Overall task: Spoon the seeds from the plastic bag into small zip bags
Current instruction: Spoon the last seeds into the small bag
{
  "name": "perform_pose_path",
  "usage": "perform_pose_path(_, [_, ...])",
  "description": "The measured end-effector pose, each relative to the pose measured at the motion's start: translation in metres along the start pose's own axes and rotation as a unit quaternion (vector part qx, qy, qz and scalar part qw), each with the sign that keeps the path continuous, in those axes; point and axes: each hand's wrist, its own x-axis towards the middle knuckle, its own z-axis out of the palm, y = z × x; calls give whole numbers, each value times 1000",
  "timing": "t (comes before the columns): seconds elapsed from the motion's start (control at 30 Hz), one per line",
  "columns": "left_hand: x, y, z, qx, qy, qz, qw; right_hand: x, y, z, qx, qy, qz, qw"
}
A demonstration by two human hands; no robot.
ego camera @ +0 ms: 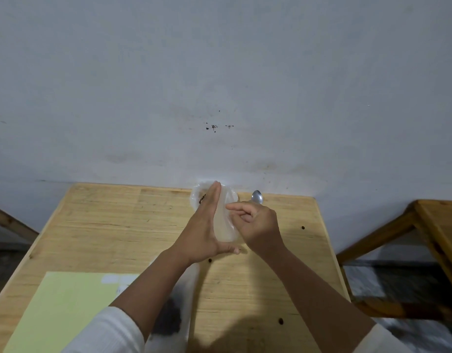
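Against a pale grey wall with a few dark specks: light wooden table, far edge pushed up to it. Second wooden frame off to the right, well apart. On the near left of the tabletop, pale green sheet, flat, its far right corner partly under small whitish slips. Beneath the left forearm, clear plastic bag lying on the table, dark mass of seeds showing through it — blurred, outline hard to trace. Both arms reaching toward the far edge, white sleeves at the bottom. Left hand straight-fingered, on edge, palm flat against a small zip bag, thumb under its lower end; a few dark seeds visible near the bag's top. Right hand curled, fingertips pinching the same small bag from the other side; spoon — bowl only, poking up behind the knuckles, handle hidden, so cannot tell if held.
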Motion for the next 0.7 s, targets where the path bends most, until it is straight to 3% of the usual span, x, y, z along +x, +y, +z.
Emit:
perform_pose_path(0.1, [0,-3,1,19,27,4,999,1,0,4,-28,-30,-18,999])
perform_pose_path(0.3, [-6,-14,7,6,148,2,989,1,12,13,-68,52,-38,996])
perform_pose_path(0.43, [-12,-26,6,-11,202,-42,978,4,36,9,-22,64,78,995])
perform_pose_path(0.53, [-16,-40,3,-25,248,-101,963,9,74,-1,-97,123,158,975])
perform_pose_path(0.7, [-18,-57,-4,-40,273,-155,949,24,119,-4,-158,118,230,953])
